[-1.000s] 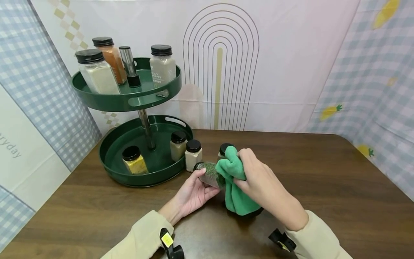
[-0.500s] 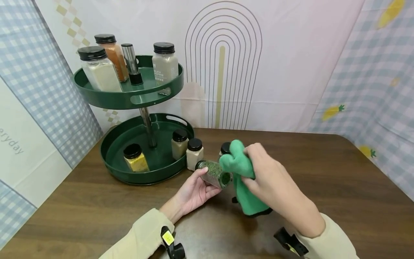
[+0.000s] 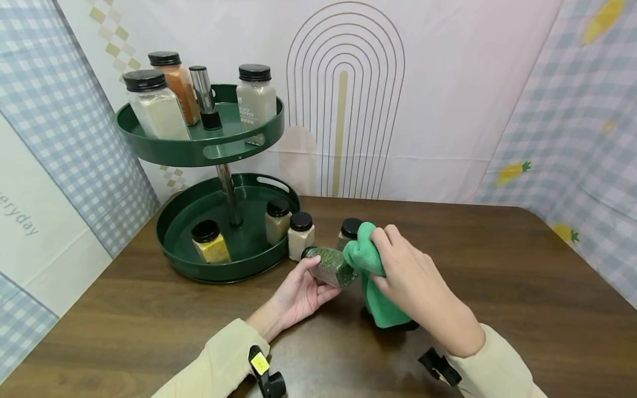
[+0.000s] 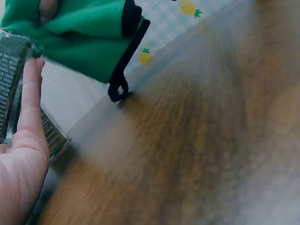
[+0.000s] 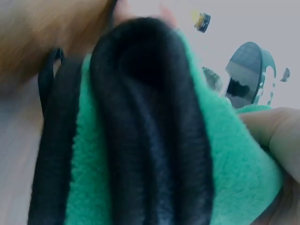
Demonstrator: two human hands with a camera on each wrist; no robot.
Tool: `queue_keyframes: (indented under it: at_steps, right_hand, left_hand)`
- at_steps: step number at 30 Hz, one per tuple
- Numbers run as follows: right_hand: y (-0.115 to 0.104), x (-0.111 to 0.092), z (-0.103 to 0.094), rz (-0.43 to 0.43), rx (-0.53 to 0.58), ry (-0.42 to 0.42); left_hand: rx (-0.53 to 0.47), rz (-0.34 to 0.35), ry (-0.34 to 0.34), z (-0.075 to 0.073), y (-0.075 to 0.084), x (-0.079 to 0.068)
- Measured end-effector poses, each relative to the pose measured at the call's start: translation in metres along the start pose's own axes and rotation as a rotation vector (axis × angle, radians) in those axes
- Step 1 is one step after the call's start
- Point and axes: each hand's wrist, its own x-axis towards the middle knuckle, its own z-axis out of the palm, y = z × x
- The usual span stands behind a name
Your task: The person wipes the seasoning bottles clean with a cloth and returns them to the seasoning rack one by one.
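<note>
Tilted on its side, a glass jar of green dried herbs (image 3: 328, 267) is held by my left hand (image 3: 297, 301), its black lid toward the left and its base toward the right. My right hand (image 3: 410, 276) grips a bunched green cloth (image 3: 380, 298) with black edging, right beside the base of the jar. In the left wrist view the cloth (image 4: 79, 42) hangs close to the jar (image 4: 10, 79), with a black loop at its corner. Folds of the cloth (image 5: 239, 168) fill most of the right wrist view and hide much of that hand.
A two-tier green rack (image 3: 199, 271) stands at the left, with several spice jars and a metal-topped bottle (image 3: 204, 97) on it. A white-filled jar (image 3: 301, 236) stands against its lower tier. Another black-lidded jar (image 3: 350, 229) is partly behind the cloth. Wooden table (image 3: 522, 287) extends to the right.
The cloth first covers the base of the jar, moves away to the right and uncovers it, then comes back slightly left to its edge. My left hand stays nearly still.
</note>
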Motion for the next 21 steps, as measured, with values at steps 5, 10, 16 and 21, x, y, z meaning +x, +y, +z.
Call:
queue_keyframes:
  at_steps: [5,10,16,21]
  right_hand:
    - [0.008,0.002,-0.002,0.085,-0.037,-0.036]
    - [0.009,0.001,-0.016,0.049,0.1,-0.006]
    - [0.003,-0.004,-0.02,-0.172,0.227,-0.152]
    - [-0.004,-0.003,-0.007,-0.173,0.086,-0.168]
  left_hand:
    - [0.016,-0.014,-0.007,0.002,0.0,0.0]
    - [0.008,0.004,0.005,0.003,0.001,0.001]
    - [-0.02,0.01,0.002,0.002,0.002,0.001]
    - [-0.04,0.012,0.006,0.002,0.003,0.0]
